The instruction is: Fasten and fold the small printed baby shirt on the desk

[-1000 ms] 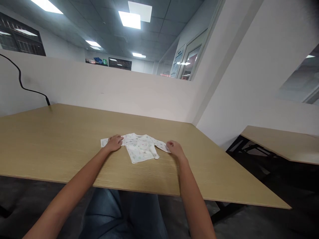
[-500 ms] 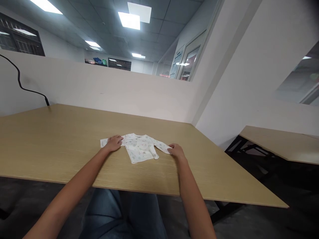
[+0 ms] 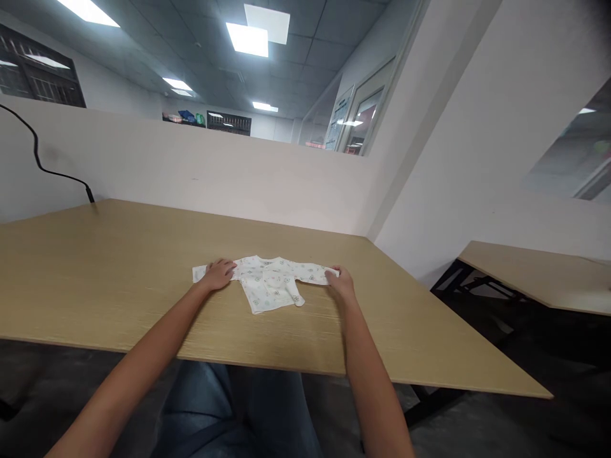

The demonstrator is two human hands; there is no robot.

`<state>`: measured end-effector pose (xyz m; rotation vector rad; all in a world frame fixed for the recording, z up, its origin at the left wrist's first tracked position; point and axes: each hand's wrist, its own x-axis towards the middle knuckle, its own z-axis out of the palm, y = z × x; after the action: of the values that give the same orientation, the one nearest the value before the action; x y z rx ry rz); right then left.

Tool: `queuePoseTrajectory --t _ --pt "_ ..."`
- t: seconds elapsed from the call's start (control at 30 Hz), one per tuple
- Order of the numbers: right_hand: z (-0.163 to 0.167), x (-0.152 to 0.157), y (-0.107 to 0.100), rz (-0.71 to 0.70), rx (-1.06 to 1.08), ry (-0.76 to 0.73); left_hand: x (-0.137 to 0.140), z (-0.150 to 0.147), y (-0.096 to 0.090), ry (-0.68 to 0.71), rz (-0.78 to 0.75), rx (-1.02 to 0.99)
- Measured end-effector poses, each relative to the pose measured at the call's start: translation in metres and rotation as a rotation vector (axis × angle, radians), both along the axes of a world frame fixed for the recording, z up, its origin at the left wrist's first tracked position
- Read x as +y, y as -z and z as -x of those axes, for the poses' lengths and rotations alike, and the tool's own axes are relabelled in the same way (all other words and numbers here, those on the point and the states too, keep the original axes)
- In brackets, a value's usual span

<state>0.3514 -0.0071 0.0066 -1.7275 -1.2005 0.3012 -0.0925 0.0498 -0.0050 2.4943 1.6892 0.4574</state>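
A small white baby shirt (image 3: 268,283) with a scattered print lies spread on the wooden table, its neckline toward the wall. My left hand (image 3: 218,274) rests flat across the left sleeve, fingers stretched out, hiding part of it; the cuff shows beyond the hand. At the other side, my right hand (image 3: 342,282) pinches the end of the right sleeve between thumb and fingers. That sleeve runs nearly straight out from the shoulder. The lower right corner of the shirt is bunched or folded.
The table (image 3: 143,254) reaches back to a white half wall (image 3: 229,172) with a glass panel above. A black cable (image 3: 38,152) hangs at the far left. Another table (image 3: 534,273) stands to the right. My legs (image 3: 238,407) are under the front edge.
My right hand has moved the right sleeve away from me and slightly outward, so it lies straighter instead of slanting down. The left hand has stayed in place.
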Motion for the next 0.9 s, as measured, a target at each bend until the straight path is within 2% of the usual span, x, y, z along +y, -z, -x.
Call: queuePoseTrajectory --t 0.17,0.27,0.37,0.5,0.57,0.67,0.77,0.83,0.9 --pt "0.001 0.0 -0.007 -0.084 0.057 0.072 0.0 0.0 -0.001 -0.002 0.012 -0.008" --pt "0.003 -0.001 -0.01 -0.173 0.089 0.041 0.0 0.001 0.0 -0.002 0.026 -0.013" --pt "0.004 -0.004 -0.01 -0.255 -0.01 0.067 0.002 0.001 0.001 0.013 0.024 -0.02" --pt "0.008 -0.004 -0.004 -0.257 -0.166 0.159 0.008 0.004 0.004 0.07 -0.013 -0.037" --pt "0.014 -0.002 0.0 -0.227 -0.188 0.106 0.011 0.004 0.006 0.112 -0.048 -0.047" --pt "0.028 0.002 0.004 -0.162 -0.174 -0.096 0.012 0.004 0.007 0.156 -0.106 -0.048" --pt "0.04 0.004 0.008 -0.06 -0.18 -0.28 0.008 0.0 0.006 0.143 -0.129 -0.025" --pt "0.042 0.004 0.011 0.019 -0.176 -0.334 0.004 -0.005 0.004 0.124 -0.125 -0.005" --pt "0.04 0.004 0.014 0.068 -0.155 -0.327 0.002 -0.009 0.003 0.111 -0.112 0.008"
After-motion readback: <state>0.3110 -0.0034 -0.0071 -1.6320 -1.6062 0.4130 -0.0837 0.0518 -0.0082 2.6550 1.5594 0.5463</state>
